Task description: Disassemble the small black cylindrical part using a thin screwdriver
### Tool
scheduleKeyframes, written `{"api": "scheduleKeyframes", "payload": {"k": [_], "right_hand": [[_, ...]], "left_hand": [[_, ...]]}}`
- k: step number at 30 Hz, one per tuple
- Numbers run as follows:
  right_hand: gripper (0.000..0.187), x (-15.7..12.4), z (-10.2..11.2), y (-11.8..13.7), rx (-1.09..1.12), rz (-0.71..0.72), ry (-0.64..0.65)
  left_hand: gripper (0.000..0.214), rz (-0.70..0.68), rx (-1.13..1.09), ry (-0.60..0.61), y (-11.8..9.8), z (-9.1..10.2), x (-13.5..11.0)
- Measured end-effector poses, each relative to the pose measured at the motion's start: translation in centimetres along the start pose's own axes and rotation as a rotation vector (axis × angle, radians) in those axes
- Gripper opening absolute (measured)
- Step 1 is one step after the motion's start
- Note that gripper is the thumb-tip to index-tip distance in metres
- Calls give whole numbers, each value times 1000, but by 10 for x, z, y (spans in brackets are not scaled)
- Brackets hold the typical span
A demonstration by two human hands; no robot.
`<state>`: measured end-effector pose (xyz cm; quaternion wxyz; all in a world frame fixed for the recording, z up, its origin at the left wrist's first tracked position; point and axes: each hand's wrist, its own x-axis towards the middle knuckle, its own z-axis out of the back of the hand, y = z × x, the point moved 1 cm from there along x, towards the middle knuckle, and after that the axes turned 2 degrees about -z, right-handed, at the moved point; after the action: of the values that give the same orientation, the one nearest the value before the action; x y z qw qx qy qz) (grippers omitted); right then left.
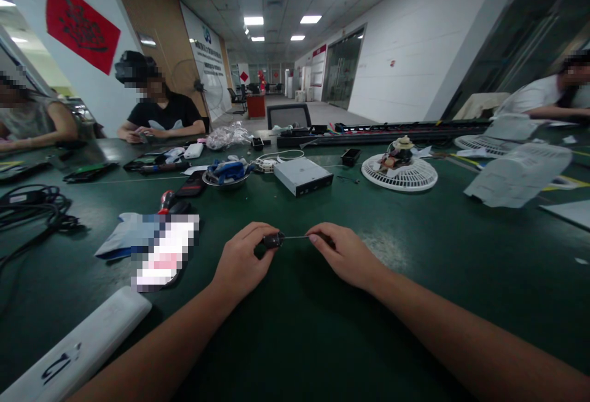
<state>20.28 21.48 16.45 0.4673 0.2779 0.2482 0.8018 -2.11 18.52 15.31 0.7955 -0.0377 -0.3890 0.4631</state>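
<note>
Above a green table [295,334], the left hand [240,262] grips a dark piece [273,240], the right hand [345,254] apparently pinches a thin rod [295,237].

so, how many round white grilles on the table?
2: near grille, right of the grey drive; far grille, farther right, partly behind the white housing. More may be hidden.

Office workshop, office chair [289,115], worktable [295,334] (cluttered)

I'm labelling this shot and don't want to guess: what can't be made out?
Head view:
Small dark piece: partly hidden by the left hand.
Thin rod: one end hidden inside the right hand.
Long white bar: cut off at the lower left corner.
Black cables: cut off by the left edge.
</note>
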Motion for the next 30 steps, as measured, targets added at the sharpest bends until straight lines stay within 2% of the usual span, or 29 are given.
{"api": "scheduleKeyframes", "payload": {"k": [3,9,13,17,20,23,27,30], "right_hand": [[24,0,-2,-2,-10,46,-20],[20,-3,-1,2,64,-21,-156],[16,-5,2,7,51,5,-154],[20,-5,0,5,104,-5,-166],[25,-2,-4,1,97,-14,-64],[26,0,-6,0,41,-4,35],[24,0,-4,0,39,-90,-51],[26,0,-4,-4,99,-152,-130]], "left_hand": [[27,14,-6,5,0,0,1],[29,-32,11,18,-1,-3,0],[31,-35,28,18,-2,-3,-1],[31,-16,41,15,-2,-3,-1],[31,34,44,-8,-1,-3,-1],[34,112,46,-83,0,-2,0],[41,191,87,-172,1,1,1],[42,173,91,-107,1,-1,1]]}}
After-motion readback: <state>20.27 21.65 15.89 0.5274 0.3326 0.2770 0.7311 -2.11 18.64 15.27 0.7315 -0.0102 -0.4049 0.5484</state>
